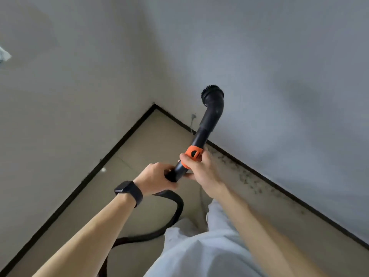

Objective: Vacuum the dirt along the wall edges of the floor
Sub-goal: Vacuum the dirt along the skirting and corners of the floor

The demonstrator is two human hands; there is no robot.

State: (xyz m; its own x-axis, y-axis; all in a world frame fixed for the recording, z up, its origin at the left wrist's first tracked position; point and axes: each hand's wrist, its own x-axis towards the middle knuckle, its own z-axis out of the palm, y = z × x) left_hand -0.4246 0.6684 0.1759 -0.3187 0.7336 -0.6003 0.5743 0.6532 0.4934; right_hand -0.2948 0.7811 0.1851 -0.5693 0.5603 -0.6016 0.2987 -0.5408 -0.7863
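The vacuum tube (207,124), likely stiff and light, is held up near the dirt (245,176) by the wall (279,76), fingers of the left hand (157,176) curled round its lower end, the right hand (199,168) round its orange collar (192,154).

Black watch (127,189) (on wrist); pale scrap (4,55) at left edge.
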